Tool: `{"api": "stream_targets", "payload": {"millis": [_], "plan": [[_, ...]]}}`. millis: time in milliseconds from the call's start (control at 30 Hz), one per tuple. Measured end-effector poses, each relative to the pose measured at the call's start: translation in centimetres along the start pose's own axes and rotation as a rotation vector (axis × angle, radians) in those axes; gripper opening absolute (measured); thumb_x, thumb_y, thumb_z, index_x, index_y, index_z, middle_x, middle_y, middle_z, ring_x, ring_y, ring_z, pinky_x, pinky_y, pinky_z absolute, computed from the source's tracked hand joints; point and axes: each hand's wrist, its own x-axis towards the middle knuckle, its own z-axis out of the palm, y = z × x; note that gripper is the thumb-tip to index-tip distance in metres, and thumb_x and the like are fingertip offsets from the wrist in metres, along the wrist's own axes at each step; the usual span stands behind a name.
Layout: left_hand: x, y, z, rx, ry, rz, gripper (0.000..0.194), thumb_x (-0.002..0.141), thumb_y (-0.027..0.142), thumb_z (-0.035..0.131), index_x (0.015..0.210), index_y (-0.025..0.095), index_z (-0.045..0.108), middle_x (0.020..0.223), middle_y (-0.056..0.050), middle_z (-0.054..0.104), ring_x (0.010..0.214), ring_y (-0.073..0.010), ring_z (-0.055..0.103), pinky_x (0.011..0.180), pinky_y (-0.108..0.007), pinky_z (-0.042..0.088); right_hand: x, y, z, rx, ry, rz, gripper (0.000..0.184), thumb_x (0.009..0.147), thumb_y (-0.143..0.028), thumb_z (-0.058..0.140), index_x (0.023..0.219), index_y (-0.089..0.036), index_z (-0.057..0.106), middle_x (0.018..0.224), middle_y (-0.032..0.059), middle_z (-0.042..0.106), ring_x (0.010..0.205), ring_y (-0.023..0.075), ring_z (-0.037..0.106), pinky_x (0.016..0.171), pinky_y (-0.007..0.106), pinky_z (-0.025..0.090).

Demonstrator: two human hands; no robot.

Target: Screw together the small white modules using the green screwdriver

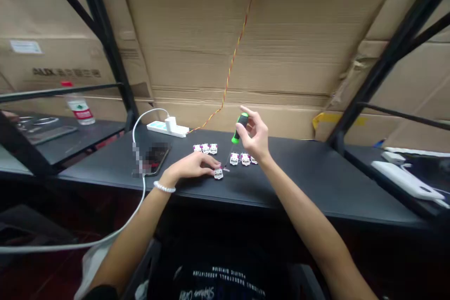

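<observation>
My left hand (197, 165) rests on the dark table, its fingers closed on a small white and purple part (218, 174) near the front edge. In my right hand (256, 135) is a green and black screwdriver (240, 127), gripped by its handle and tilted. Its thin shaft points down toward the right side of the small part; whether the tip touches it I cannot tell. Behind my left hand stands a row of similar small parts (205, 149). Another row of these parts (245, 159) sits below my right hand, partly hidden by the wrist.
A phone (158, 158) and a white cable (143, 192) lie left on the table (298, 173). Behind them is a white power strip (179, 130) with a plugged-in charger (170, 123). A twisted cord (232, 61) climbs the cardboard wall (281, 47). Black metal posts (116, 56) flank the table.
</observation>
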Motion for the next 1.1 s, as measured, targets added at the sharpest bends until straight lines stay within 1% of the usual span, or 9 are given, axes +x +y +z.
{"api": "stream_targets", "payload": {"millis": [67,133,267,333,467,633,733,933,1100], "plan": [[-0.1,0.3,0.0,0.032,0.027,0.006,0.022,0.094,0.033,0.081,0.112,0.022,0.087,0.129,-0.012,0.081,0.121,-0.0268,0.076,0.110,-0.039,0.056,0.1,0.2,0.0,-0.026,0.027,0.008,0.047,0.094,-0.043,0.073,0.138,-0.028,0.067,0.111,0.0073,0.064,0.090,0.0208,0.064,0.076,0.036,0.061],[0.0,0.6,0.1,0.056,0.045,0.050,0.021,0.094,0.032,0.081,0.112,0.022,0.087,0.132,-0.012,0.080,0.124,-0.0267,0.074,0.114,-0.040,0.053,0.0,0.4,0.0,-0.050,0.046,0.014,0.047,0.092,-0.045,0.076,0.135,-0.027,0.068,0.110,0.0065,0.064,0.089,0.0203,0.064,0.073,0.034,0.060],[0.3,1.5,0.5,0.066,0.015,0.127,0.030,0.096,0.036,0.080,0.124,0.027,0.083,0.139,-0.009,0.077,0.135,-0.0265,0.067,0.124,-0.043,0.043,0.0,0.4,0.2,-0.065,0.060,0.035,0.047,0.091,-0.048,0.077,0.133,-0.028,0.068,0.107,0.0056,0.065,0.087,0.0195,0.064,0.069,0.032,0.058],[0.5,1.7,0.7,0.080,0.003,0.125,0.032,0.097,0.037,0.079,0.128,0.027,0.082,0.137,-0.009,0.077,0.135,-0.0266,0.065,0.125,-0.044,0.041,0.0,0.4,0.2,-0.065,0.063,0.038,0.048,0.091,-0.049,0.077,0.132,-0.027,0.068,0.109,0.0066,0.065,0.089,0.0197,0.063,0.068,0.031,0.058],[0.7,1.4,0.9,0.096,-0.003,0.132,0.029,0.099,0.038,0.077,0.125,0.025,0.082,0.131,-0.009,0.080,0.131,-0.0261,0.066,0.124,-0.044,0.042,0.1,0.5,-0.1,-0.076,0.079,0.029,0.046,0.092,-0.050,0.076,0.131,-0.027,0.068,0.112,0.0074,0.064,0.090,0.0203,0.064,0.070,0.032,0.058],[0.4,0.9,0.9,0.129,0.002,0.085,0.032,0.098,0.039,0.078,0.129,0.028,0.081,0.147,-0.009,0.071,0.143,-0.0267,0.060,0.129,-0.045,0.037,0.5,0.8,-0.5,-0.074,0.114,0.014,0.045,0.092,-0.048,0.076,0.131,-0.027,0.068,0.113,0.0076,0.066,0.089,0.0210,0.064,0.070,0.035,0.058],[0.4,1.1,0.9,0.127,0.004,0.086,0.033,0.098,0.039,0.078,0.129,0.027,0.080,0.148,-0.009,0.070,0.142,-0.0270,0.061,0.128,-0.045,0.039,0.7,0.9,-0.7,-0.071,0.132,0.003,0.043,0.092,-0.046,0.075,0.130,-0.027,0.068,0.115,0.0082,0.066,0.090,0.0210,0.065,0.070,0.034,0.057],[0.7,2.2,1.3,0.214,0.020,0.104,0.028,0.097,0.032,0.079,0.125,0.025,0.081,0.136,-0.008,0.075,0.132,-0.0269,0.065,0.123,-0.044,0.043,1.0,0.8,-1.2,-0.081,0.155,0.010,0.042,0.092,-0.045,0.076,0.130,-0.028,0.068,0.115,0.0076,0.067,0.090,0.0204,0.065,0.072,0.034,0.057],[0.6,3.0,1.7,0.271,0.054,0.076,0.028,0.097,0.026,0.078,0.125,0.023,0.080,0.130,-0.009,0.075,0.121,-0.0266,0.069,0.113,-0.041,0.051,1.1,0.9,-1.3,-0.078,0.158,0.008,0.043,0.092,-0.047,0.075,0.130,-0.027,0.067,0.115,0.0082,0.067,0.091,0.0203,0.065,0.072,0.033,0.058]]}}
